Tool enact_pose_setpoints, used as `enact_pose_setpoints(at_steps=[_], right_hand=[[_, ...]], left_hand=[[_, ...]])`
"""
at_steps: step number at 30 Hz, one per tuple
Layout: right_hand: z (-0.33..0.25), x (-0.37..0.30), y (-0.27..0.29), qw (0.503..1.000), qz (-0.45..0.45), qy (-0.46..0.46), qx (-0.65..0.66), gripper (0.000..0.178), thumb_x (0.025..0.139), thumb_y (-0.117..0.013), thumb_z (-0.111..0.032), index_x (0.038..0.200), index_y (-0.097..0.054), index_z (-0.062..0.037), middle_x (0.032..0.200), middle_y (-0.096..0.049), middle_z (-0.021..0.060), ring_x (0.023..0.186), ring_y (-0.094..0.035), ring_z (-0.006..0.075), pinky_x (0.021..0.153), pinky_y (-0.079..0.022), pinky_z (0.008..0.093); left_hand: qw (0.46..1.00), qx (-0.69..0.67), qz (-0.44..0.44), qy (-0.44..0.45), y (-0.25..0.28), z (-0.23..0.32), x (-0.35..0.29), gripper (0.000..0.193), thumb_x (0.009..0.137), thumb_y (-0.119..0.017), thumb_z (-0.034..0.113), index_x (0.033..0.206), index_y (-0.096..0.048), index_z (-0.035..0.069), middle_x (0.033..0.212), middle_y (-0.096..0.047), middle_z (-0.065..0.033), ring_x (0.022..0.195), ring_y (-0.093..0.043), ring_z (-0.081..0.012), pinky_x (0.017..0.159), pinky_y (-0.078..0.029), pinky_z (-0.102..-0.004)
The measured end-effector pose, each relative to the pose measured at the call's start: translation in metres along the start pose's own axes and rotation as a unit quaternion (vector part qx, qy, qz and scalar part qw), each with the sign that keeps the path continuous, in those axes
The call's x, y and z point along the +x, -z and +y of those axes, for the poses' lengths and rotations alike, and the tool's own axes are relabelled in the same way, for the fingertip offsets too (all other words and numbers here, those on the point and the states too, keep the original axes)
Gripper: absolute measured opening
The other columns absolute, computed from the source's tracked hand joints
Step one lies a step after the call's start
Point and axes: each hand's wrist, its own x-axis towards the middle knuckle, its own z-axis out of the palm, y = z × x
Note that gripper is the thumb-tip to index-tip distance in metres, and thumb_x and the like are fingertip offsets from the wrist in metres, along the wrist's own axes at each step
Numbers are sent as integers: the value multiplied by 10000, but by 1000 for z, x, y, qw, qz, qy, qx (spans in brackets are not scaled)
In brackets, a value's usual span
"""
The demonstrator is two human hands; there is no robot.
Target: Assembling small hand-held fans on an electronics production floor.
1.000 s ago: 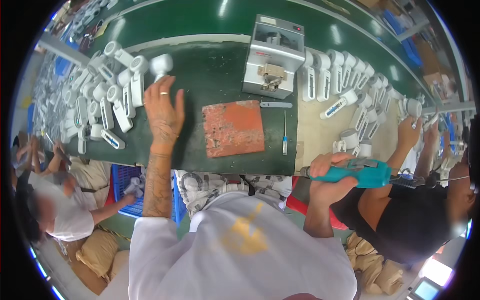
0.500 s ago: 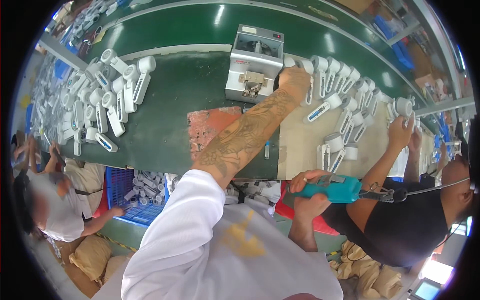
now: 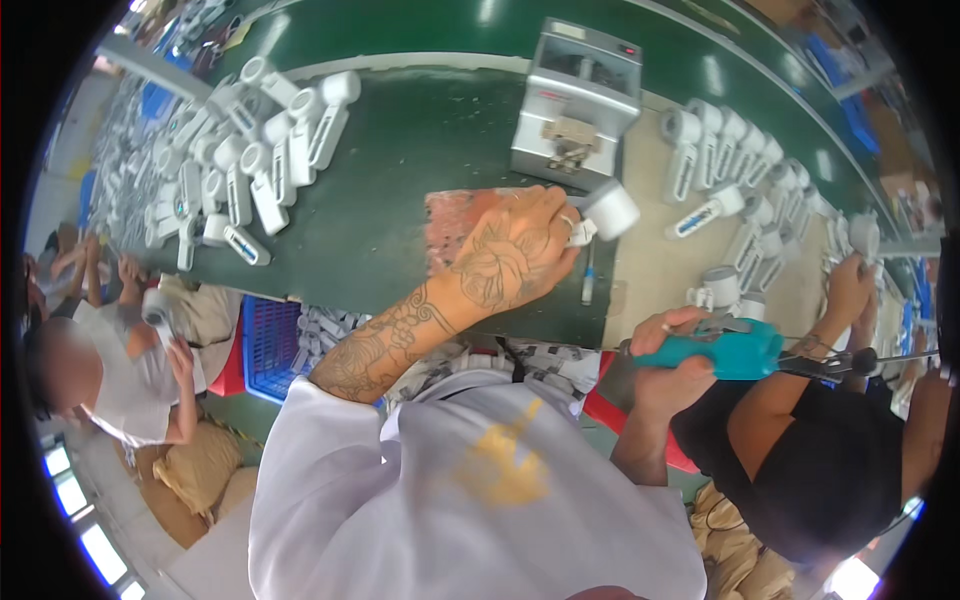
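Observation:
My left hand (image 3: 512, 255) is closed around a white handheld device (image 3: 603, 212), holding it just above the orange-red mat (image 3: 450, 215) on the dark green bench. My right hand (image 3: 672, 352) grips a teal electric screwdriver (image 3: 725, 350) near my lap, below the bench edge. A grey metal fixture machine (image 3: 575, 105) stands just beyond the held device.
Several white devices lie piled at the left of the bench (image 3: 240, 150) and in rows on the beige mat at the right (image 3: 740, 160). A thin tool (image 3: 588, 280) lies by the orange mat. Another person in black (image 3: 830, 440) works at my right, one at left (image 3: 110, 380). A blue crate (image 3: 270, 340) sits under the bench.
My left hand came back from the row of devices at the right, now holding a white device over the orange mat. The right hand with the screwdriver stayed near my lap.

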Motion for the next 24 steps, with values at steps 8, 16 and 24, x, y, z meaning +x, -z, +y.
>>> enact_pose_setpoints(at_steps=[8, 16, 24], right_hand=[[9, 50, -49, 997, -69, 9, 30, 818, 812, -569, -792, 1091, -536, -24, 672, -496, 59, 590, -487, 192, 549, -394, 320], [36, 137, -131, 979, -79, 186, -26, 653, 933, -614, -599, 1035, -580, 46, 686, -574, 59, 593, -586, 156, 542, -465, 279], [76, 160, -138, 977, -102, 184, 35, 381, 1011, -597, -379, 980, -569, -1, 683, -572, 53, 570, -568, 145, 524, -455, 277]], left_hand=[[989, -124, 70, 32, -7, -33, -43, 205, 827, -742, 158, 995, -676, 60, 1009, -632, -102, 922, -614, -333, 822, -491, -432], [988, -149, -11, 44, -2, -68, -36, 227, 890, -712, 260, 1042, -703, 92, 1058, -638, -75, 1027, -579, -290, 927, -455, -429], [995, -88, 21, 33, -8, -67, -43, 350, 895, -683, 402, 1088, -685, 109, 1089, -607, -68, 1084, -567, -271, 974, -450, -416]])
